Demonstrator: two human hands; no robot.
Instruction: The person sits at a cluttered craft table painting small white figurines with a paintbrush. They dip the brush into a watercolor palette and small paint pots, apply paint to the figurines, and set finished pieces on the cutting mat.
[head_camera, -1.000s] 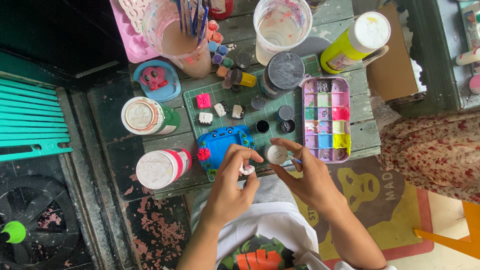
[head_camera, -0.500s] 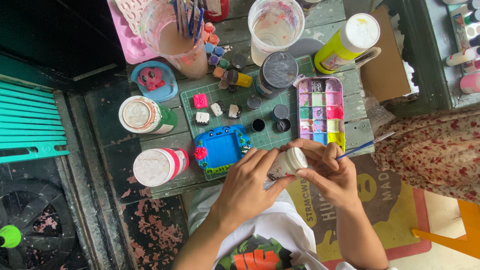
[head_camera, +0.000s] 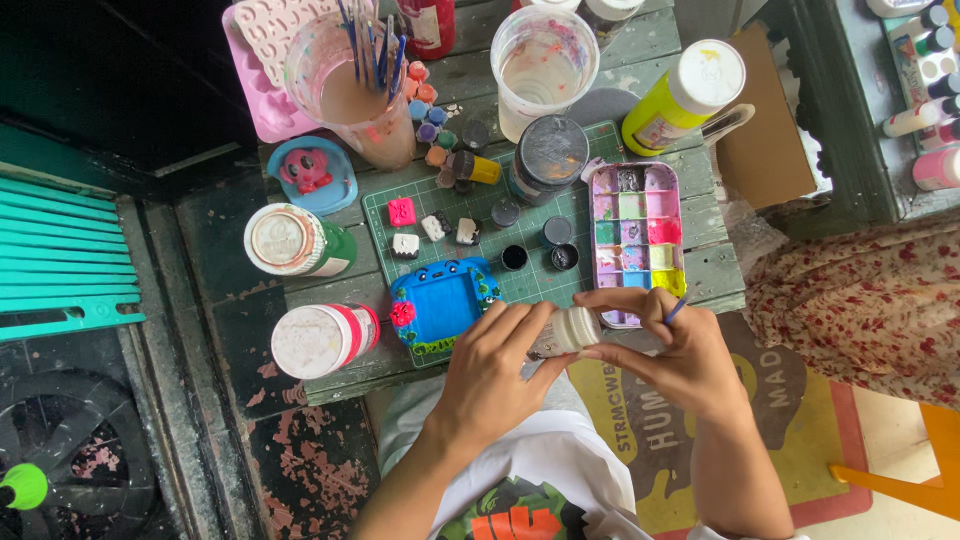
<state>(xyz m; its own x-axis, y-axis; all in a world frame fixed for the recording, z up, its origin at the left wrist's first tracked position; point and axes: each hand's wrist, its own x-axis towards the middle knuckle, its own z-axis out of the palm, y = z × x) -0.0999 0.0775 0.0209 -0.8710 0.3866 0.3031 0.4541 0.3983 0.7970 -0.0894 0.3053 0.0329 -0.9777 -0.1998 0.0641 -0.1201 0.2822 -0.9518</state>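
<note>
Both hands clamp one small white-capped paint bottle (head_camera: 563, 333): left hand (head_camera: 495, 375) on body, right hand (head_camera: 675, 355) on cap, thin brush (head_camera: 675, 311) pinched too. Cap popping off could splash paint onto the blue frame (head_camera: 440, 303) just beside the grip

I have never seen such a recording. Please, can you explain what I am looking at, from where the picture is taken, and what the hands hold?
A camera worn on a person's head looks straight down at their two bare hands; there is no machine. The left hand and the right hand together hold a small white-capped paint bottle; the right hand also keeps a thin brush among its fingers. Below lies a worn wooden table with a green cutting mat, a blue painted frame, a paint palette tin, a cup of brushes, a cup of cloudy water and larger paint bottles.
</note>
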